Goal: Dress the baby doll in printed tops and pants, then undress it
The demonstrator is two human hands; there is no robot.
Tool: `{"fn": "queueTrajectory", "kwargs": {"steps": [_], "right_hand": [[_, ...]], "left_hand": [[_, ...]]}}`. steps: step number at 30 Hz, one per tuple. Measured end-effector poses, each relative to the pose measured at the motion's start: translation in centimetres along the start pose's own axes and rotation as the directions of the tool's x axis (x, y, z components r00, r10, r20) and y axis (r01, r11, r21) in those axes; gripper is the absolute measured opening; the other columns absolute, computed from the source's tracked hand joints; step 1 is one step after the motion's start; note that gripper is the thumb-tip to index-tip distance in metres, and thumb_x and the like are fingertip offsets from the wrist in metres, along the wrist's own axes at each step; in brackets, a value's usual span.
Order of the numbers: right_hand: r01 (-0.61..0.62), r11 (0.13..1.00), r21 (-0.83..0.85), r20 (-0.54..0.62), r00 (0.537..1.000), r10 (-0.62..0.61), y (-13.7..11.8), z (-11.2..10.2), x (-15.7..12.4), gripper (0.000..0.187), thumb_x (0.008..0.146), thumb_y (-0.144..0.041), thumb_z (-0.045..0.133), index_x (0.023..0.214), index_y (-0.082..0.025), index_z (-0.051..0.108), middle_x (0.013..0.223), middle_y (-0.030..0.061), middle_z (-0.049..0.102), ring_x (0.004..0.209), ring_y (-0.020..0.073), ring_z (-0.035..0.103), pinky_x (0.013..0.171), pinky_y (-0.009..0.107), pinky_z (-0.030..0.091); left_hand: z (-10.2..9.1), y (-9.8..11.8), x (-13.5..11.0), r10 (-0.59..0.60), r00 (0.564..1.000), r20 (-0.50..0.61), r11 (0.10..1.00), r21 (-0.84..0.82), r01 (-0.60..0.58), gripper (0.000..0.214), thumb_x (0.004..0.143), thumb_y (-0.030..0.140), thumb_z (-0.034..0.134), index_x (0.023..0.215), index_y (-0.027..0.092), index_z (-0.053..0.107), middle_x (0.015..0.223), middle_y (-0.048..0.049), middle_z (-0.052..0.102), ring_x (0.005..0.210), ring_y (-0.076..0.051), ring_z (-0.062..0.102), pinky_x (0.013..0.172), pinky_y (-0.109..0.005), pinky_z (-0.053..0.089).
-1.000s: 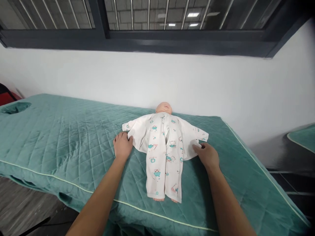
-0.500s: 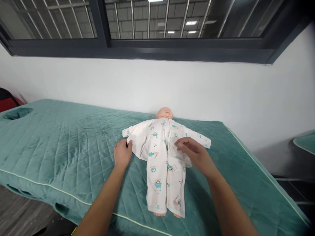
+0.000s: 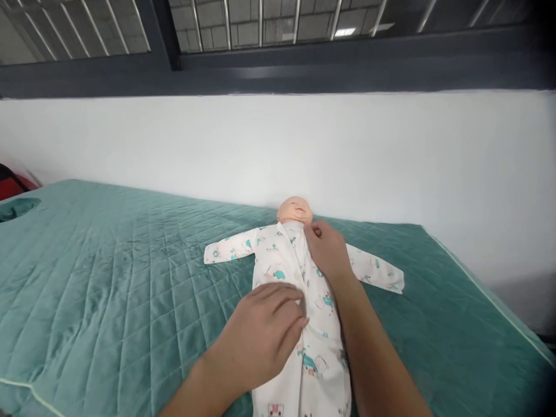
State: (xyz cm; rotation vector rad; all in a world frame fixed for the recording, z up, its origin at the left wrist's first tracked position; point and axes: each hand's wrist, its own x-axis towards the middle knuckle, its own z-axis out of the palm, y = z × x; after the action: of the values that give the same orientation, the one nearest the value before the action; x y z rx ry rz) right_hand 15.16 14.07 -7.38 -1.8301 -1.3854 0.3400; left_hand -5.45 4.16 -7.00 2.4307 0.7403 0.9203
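Observation:
A baby doll with a pinkish head (image 3: 295, 209) lies on its back, dressed in a white baby shirt (image 3: 275, 260) printed with teal figures. Both sleeves stretch out sideways. My right hand (image 3: 329, 250) is closed at the shirt's collar edge, just below the doll's chin, fingertips pinched on the cloth. Lower down, over the belly, my left hand (image 3: 264, 330) has curled fingers against the front edge of the shirt. Its fingertips partly hide the cloth they hold. White printed trousers (image 3: 278, 399) cover the legs, which run off the bottom of the view.
Under the doll spreads a green quilted bed cover (image 3: 152, 278) with a pale piped edge. A hole (image 3: 19, 208) opens at its far left. Behind stands a white wall (image 3: 195, 145) below a dark window frame (image 3: 260, 78). Something red and black (image 3: 15, 184) sits at the left edge.
The shirt's spread-out front flaps now lie over the doll's body. My left hand has moved right onto the belly, and my right hand up to the collar. The view has come closer.

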Motion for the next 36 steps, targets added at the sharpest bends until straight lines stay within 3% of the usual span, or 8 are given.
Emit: {"fn": "queueTrajectory", "kwargs": {"steps": [3, 7, 14, 19, 24, 28, 33, 36], "right_hand": [[-0.039, 0.994, 0.103, 0.039, 0.999, 0.035, 0.4, 0.1, -0.4, 0.026, 0.090, -0.044, 0.054, 0.074, -0.023, 0.056, 0.068, -0.0022, 0.061, 0.068, 0.0169, 0.052, 0.067, 0.032, 0.036], [0.007, 0.976, 0.218, 0.121, 0.992, -0.034, 1.5, -1.0, -0.3, 0.024, 0.090, -0.043, 0.058, 0.076, -0.023, 0.062, 0.079, -0.0015, 0.065, 0.071, 0.0153, 0.053, 0.070, 0.031, 0.038], [0.083, 0.930, 0.359, 0.140, 0.980, -0.141, 3.4, -1.4, 0.3, 0.018, 0.089, -0.039, 0.064, 0.087, -0.025, 0.076, 0.093, 0.0002, 0.067, 0.081, 0.0161, 0.057, 0.075, 0.031, 0.042], [0.052, 0.940, 0.337, 0.149, 0.983, -0.108, 2.8, -1.3, 0.1, 0.021, 0.090, -0.039, 0.063, 0.091, -0.027, 0.079, 0.095, 0.0011, 0.067, 0.084, 0.0175, 0.059, 0.075, 0.032, 0.043], [0.104, 0.963, 0.249, 0.095, 0.987, -0.131, 1.9, -1.5, -0.5, 0.021, 0.091, -0.035, 0.060, 0.086, -0.026, 0.078, 0.093, 0.0021, 0.068, 0.081, 0.0181, 0.061, 0.076, 0.033, 0.044], [0.127, 0.975, 0.181, 0.102, 0.984, -0.147, 1.8, -1.6, -0.6, 0.026, 0.092, -0.036, 0.057, 0.078, -0.025, 0.077, 0.087, 0.0030, 0.066, 0.077, 0.0183, 0.058, 0.074, 0.033, 0.044], [0.089, 0.960, 0.267, 0.117, 0.985, -0.123, 2.2, -1.5, -0.4, 0.022, 0.089, -0.038, 0.062, 0.097, -0.028, 0.080, 0.092, 0.0017, 0.065, 0.076, 0.0164, 0.057, 0.072, 0.031, 0.044], [0.062, 0.946, 0.317, 0.086, 0.992, -0.093, 2.1, -1.3, -0.4, 0.021, 0.088, -0.036, 0.064, 0.098, -0.027, 0.080, 0.093, 0.0017, 0.066, 0.076, 0.0157, 0.056, 0.071, 0.030, 0.044]], "left_hand": [[-0.4, -2.4, 1.9, -0.300, 0.943, -0.142, 0.942, -0.197, 0.270, 0.024, 0.099, 0.030, 0.049, 0.088, 0.021, 0.067, 0.095, -0.0032, 0.075, 0.092, -0.017, 0.070, 0.086, -0.030, 0.054], [-0.9, -5.6, 7.1, -0.686, 0.695, -0.214, 0.719, -0.343, 0.604, 0.021, 0.093, 0.034, 0.055, 0.094, 0.022, 0.072, 0.094, -0.0024, 0.076, 0.088, -0.019, 0.069, 0.081, -0.031, 0.053], [0.4, -7.5, 13.8, -0.614, 0.787, -0.061, 0.786, -0.142, 0.602, 0.016, 0.084, 0.023, 0.059, 0.083, 0.019, 0.074, 0.091, -0.0050, 0.077, 0.082, -0.020, 0.067, 0.078, -0.032, 0.049], [1.1, -8.1, 13.7, -0.587, 0.804, -0.091, 0.803, -0.190, 0.565, 0.013, 0.083, 0.020, 0.058, 0.078, 0.019, 0.070, 0.080, -0.0021, 0.074, 0.073, -0.017, 0.064, 0.072, -0.030, 0.046], [1.6, -7.6, 13.8, -0.573, 0.744, -0.343, 0.813, -0.349, 0.465, 0.013, 0.087, 0.024, 0.058, 0.086, 0.019, 0.069, 0.086, -0.0018, 0.075, 0.080, -0.016, 0.066, 0.075, -0.028, 0.047], [2.5, -7.2, 13.9, -0.518, 0.809, -0.276, 0.846, -0.302, 0.439, 0.016, 0.088, 0.024, 0.057, 0.077, 0.019, 0.069, 0.078, -0.0006, 0.072, 0.071, -0.015, 0.062, 0.067, -0.028, 0.045], [2.1, -7.8, 13.0, -0.535, 0.769, -0.350, 0.845, -0.242, 0.477, 0.012, 0.087, 0.023, 0.058, 0.085, 0.019, 0.069, 0.087, -0.0031, 0.074, 0.079, -0.017, 0.065, 0.076, -0.030, 0.048], [1.3, -8.1, 12.6, -0.574, 0.787, -0.227, 0.817, -0.224, 0.532, 0.014, 0.087, 0.025, 0.059, 0.084, 0.019, 0.071, 0.088, -0.0039, 0.075, 0.078, -0.018, 0.066, 0.076, -0.032, 0.049]]}}
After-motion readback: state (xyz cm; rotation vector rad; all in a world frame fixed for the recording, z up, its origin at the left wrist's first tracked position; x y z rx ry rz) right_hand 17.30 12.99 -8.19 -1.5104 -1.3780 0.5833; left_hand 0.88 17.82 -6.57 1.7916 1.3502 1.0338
